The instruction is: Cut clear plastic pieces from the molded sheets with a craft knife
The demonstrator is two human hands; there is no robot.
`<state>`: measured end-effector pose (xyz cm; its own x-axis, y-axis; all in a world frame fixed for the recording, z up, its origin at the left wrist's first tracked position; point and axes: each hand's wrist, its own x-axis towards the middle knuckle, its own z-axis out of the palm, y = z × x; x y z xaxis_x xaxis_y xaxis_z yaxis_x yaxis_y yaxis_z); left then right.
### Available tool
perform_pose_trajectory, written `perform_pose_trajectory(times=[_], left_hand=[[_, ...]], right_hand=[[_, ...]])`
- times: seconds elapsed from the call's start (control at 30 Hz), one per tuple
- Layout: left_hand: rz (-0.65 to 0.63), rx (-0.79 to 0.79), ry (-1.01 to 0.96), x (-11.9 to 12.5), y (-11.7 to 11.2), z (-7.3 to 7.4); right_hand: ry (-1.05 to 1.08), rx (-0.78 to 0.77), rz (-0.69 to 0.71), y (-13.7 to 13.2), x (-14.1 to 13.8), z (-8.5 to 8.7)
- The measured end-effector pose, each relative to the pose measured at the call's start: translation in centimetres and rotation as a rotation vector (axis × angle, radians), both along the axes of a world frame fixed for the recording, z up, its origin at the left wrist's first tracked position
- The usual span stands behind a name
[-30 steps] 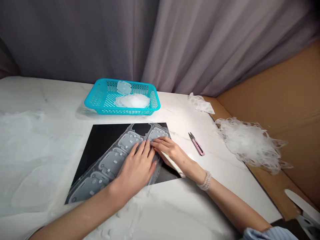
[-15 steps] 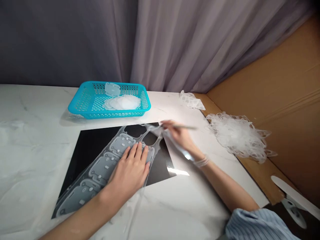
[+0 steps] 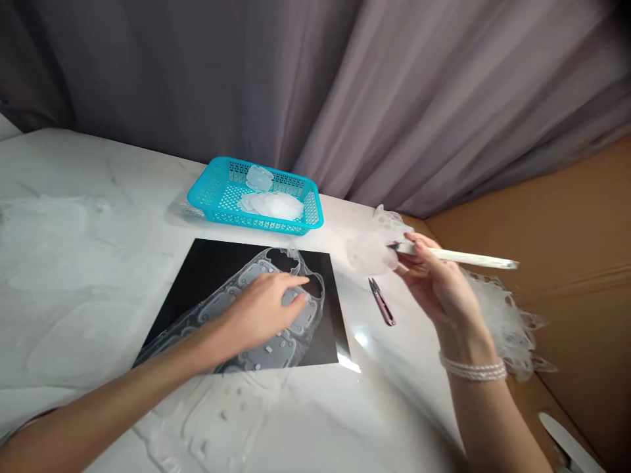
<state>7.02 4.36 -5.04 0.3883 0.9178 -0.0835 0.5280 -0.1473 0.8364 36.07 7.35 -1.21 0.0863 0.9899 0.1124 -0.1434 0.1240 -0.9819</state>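
Note:
My left hand [image 3: 266, 305] lies over a clear moulded sheet [image 3: 207, 315] of rounded panels, its index finger and thumb apart and reaching toward the holes at the sheet's upper end. Beneath the sheet is a black mat [image 3: 177, 282]. Raised to the right of the mat, my right hand [image 3: 438, 282] grips a white pen-like tool [image 3: 473, 259] with a dark tip. A thin translucent piece [image 3: 372, 253], blurred, hangs at its fingertips. Pink-handled thread snips [image 3: 382, 302] rest on the white table between the mat and this hand.
Behind the mat stands a blue basket [image 3: 256, 220] holding a pile of translucent pieces [image 3: 276, 205]. On the right, a heap of clear scraps [image 3: 507, 322] lies against a cardboard wall [image 3: 552, 223]. More clear sheets [image 3: 54, 282] cover the table's left side. A grey curtain [image 3: 296, 85] hangs behind.
My right hand has moved right, away from the sheet, with a translucent piece at its fingers. My left hand has lifted from lying flat, finger and thumb now spread. The view has shifted and the snips show.

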Motion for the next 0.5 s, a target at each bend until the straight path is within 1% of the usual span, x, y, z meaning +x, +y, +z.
perform_pose_trajectory(times=[0.03, 0.1, 0.17, 0.23, 0.3, 0.5], left_hand=[[0.023, -0.128, -0.16, -0.4, 0.3, 0.7], [0.016, -0.356, -0.478, -1.1, 0.6, 1.8], [-0.001, -0.469, -0.686, -1.7, 0.6, 2.5], [0.015, -0.484, -0.743, -2.0, 0.5, 2.9], [0.047, -0.461, -0.728, -2.2, 0.3, 3.3], [0.093, -0.397, -0.691, -2.3, -0.4, 4.6]], right_hand=[[0.023, -0.039, 0.082, -0.6, -1.8, 0.7], [0.066, -0.082, 0.208, -1.5, -4.7, 1.8], [0.097, -0.084, 0.287, -2.2, -6.5, 2.5], [0.106, -0.081, 0.334, -2.6, -7.3, 2.8], [0.103, -0.088, 0.347, -2.8, -7.5, 2.9], [0.067, -0.123, 0.319, -3.5, -7.4, 3.5]])
